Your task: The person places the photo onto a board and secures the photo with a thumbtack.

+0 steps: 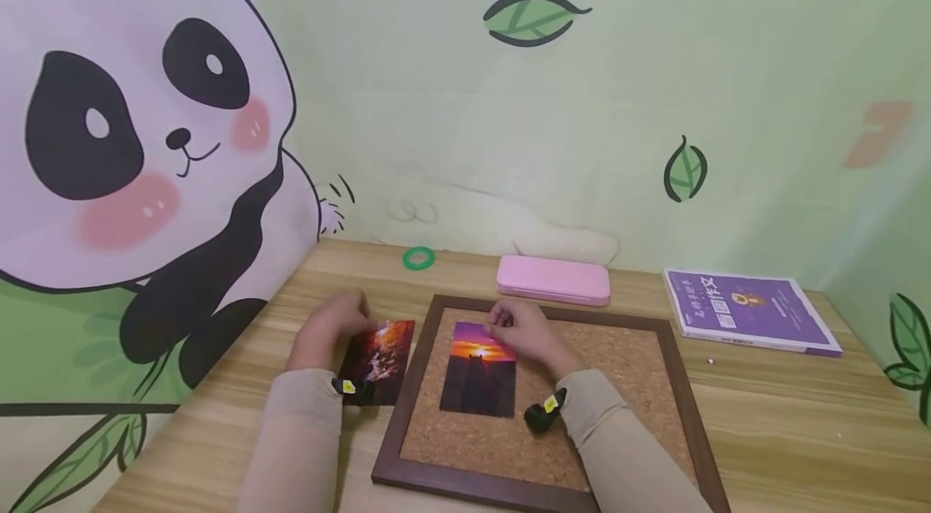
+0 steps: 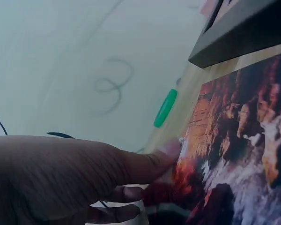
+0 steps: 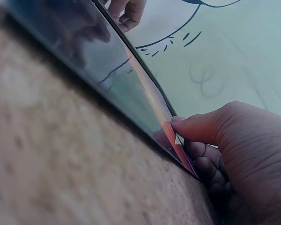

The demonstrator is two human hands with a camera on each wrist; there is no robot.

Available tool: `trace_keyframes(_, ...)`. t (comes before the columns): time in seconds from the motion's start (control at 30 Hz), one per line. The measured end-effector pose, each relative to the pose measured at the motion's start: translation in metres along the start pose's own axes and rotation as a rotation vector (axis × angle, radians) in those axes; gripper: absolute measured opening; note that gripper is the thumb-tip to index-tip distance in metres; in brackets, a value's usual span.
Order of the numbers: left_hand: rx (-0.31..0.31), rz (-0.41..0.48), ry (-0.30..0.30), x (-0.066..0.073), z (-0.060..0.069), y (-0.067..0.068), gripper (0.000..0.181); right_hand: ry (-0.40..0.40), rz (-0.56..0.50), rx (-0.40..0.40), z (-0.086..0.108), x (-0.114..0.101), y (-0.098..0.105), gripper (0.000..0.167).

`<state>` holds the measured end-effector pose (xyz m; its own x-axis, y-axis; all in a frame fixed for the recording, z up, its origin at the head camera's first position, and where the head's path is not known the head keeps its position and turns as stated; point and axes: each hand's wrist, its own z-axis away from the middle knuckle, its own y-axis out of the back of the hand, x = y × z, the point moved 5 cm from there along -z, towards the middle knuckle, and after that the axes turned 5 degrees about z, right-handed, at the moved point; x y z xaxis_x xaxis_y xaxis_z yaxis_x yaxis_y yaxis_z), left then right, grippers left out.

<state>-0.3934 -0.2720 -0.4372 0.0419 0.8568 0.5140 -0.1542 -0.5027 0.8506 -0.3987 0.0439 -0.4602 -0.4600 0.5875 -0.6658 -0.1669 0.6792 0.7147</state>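
A sunset photo (image 1: pixel 478 372) rests on a cork board (image 1: pixel 611 408) with a brown wooden frame. My right hand (image 1: pixel 527 329) pinches its upper right corner, thumb on the picture side; the other fingertips are partly hidden in the right wrist view. Left of the frame, on the table, is an autumn waterfall photo (image 1: pixel 381 359). My left hand (image 1: pixel 330 327) is at that photo's upper left edge. In the left wrist view its thumb (image 2: pixel 154 161) overlaps the photo's edge, and the other fingertips go out of sight at the same edge.
A green tape roll (image 1: pixel 418 258) lies near the back wall. Behind the board is a pink pencil case (image 1: pixel 553 280). A purple book (image 1: pixel 749 311) lies back right, with a tiny shiny object (image 1: pixel 710 361) in front of it. Walls carry panda and leaf prints.
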Motion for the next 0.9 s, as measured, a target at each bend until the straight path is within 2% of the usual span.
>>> trace_keyframes(0.1,0.011,0.005,0.013,-0.001,0.001,0.003,0.037,0.007,-0.001,0.0,0.0,-0.001,0.0,0.007)
trace_keyframes(0.3,-0.09,0.051,0.104,-0.002,0.01,0.005,0.037,0.006,0.007,-0.005,0.001,-0.001,0.0,0.007)
trace_keyframes(0.47,-0.117,0.08,0.119,-0.002,0.013,0.003,0.038,0.008,0.006,-0.006,0.001,-0.002,0.0,0.006)
trace_keyframes(0.73,-0.119,0.11,0.125,-0.003,0.012,0.0,0.036,0.004,0.006,-0.016,0.003,-0.002,0.0,0.008)
trace_keyframes(0.83,-0.115,0.111,0.123,-0.002,0.012,0.001,0.036,0.011,-0.007,-0.004,0.003,-0.002,0.001,0.016)
trace_keyframes(0.9,-0.111,0.113,0.125,-0.001,0.011,0.001,0.036,0.021,0.003,0.006,0.003,-0.003,0.002,0.03)
